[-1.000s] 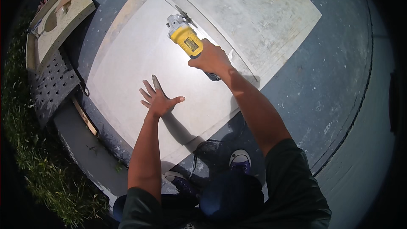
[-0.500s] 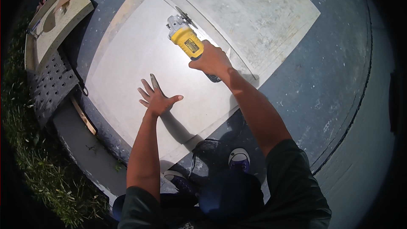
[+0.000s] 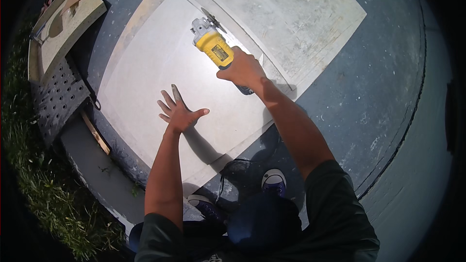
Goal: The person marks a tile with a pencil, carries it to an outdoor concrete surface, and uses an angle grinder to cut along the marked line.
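Note:
A yellow and grey angle grinder [image 3: 213, 47] is gripped by its body in my right hand [image 3: 242, 70]. Its dark cutting disc [image 3: 210, 17] stands on edge at a long slit near the right side of a pale flat sheet [image 3: 145, 73]. Beyond the slit lies a narrow strip [image 3: 242, 31] of the same pale material. My left hand [image 3: 181, 115] rests on the sheet, fingers spread and holding nothing. Whether the disc is spinning I cannot tell.
Under the sheet lies a larger, stained board [image 3: 310, 14] on the blue-grey floor [image 3: 349, 102]. At the left are a perforated metal plate [image 3: 60, 99], a pale curved trough-like piece [image 3: 73, 34] and a wood strip [image 3: 96, 133]. Grass [image 3: 53, 199] borders the floor. My shoes [image 3: 274, 183] stand by the near edge.

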Demonstrator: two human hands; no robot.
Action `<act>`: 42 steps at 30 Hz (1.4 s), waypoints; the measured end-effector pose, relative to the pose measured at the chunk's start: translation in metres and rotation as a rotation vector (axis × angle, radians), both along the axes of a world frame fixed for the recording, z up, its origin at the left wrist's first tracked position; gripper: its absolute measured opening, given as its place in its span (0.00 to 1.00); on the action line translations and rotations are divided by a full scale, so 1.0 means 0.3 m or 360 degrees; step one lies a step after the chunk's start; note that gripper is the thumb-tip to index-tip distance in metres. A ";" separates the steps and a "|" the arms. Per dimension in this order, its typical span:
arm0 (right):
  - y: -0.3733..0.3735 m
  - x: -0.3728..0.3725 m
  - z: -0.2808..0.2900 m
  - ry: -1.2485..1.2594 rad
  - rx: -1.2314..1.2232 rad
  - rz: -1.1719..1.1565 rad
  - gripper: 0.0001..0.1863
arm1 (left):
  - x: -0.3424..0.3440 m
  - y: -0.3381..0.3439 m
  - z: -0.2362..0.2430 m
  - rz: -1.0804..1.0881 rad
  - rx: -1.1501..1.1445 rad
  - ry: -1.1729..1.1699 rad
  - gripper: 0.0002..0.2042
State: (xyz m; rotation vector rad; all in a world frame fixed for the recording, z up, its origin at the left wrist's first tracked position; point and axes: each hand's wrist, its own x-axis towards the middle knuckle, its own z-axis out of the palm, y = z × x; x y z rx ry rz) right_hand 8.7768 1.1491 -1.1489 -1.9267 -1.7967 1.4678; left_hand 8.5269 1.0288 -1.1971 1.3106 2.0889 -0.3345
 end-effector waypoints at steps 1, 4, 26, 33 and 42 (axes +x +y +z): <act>0.000 0.000 0.001 0.0000 0.0000 0.0000 0.35 | 0.000 0.001 -0.001 -0.0005 -0.0003 0.0001 0.80; 0.000 0.000 0.001 0.0007 -0.0003 -0.0006 0.35 | 0.000 0.004 0.004 -0.0006 -0.0016 0.0010 0.80; -0.002 -0.013 0.004 -0.0018 -0.0019 -0.0012 0.33 | -0.012 -0.005 -0.001 0.0025 0.0007 -0.0052 0.80; 0.033 -0.036 -0.028 0.0003 0.0033 -0.0036 0.32 | -0.011 0.004 -0.009 -0.0018 -0.0032 -0.0005 0.79; 0.229 -0.165 -0.048 -0.0007 0.0018 0.0020 0.35 | -0.035 0.014 -0.009 0.0003 0.0017 -0.0076 0.80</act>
